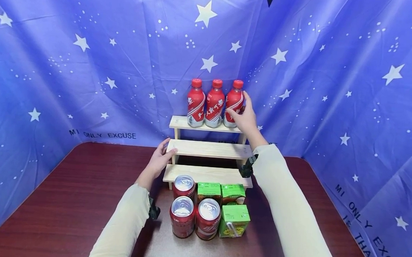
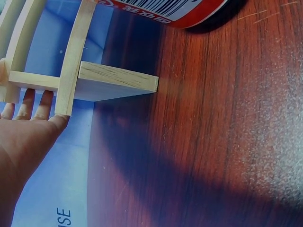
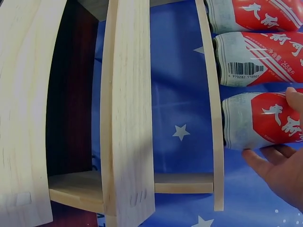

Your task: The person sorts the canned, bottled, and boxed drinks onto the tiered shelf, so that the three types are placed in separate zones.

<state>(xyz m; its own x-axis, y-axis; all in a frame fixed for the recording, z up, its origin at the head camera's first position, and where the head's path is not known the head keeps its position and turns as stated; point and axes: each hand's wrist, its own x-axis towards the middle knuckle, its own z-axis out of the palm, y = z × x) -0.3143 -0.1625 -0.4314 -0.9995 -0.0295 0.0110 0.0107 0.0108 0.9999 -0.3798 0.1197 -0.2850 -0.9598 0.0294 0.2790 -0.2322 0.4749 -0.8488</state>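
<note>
Three red soda bottles (image 1: 215,107) stand upright in a row on the top step of a tiered wooden shelf (image 1: 209,149). My right hand (image 1: 243,114) holds the rightmost bottle (image 3: 267,118), thumb on its front and fingers at its far side; the bottle's base is at the top board. At the shelf's left end, my left hand (image 1: 161,158) grips the middle step, its thumb over the board. In the left wrist view, fingers (image 2: 46,105) of that hand lie against the side frame.
Before the shelf stand three dark red soda cans (image 1: 182,216) and three green drink cartons (image 1: 234,221). One front carton has a straw on it. The brown table (image 1: 66,199) meets a blue star-patterned cloth (image 1: 132,62) behind and at both sides.
</note>
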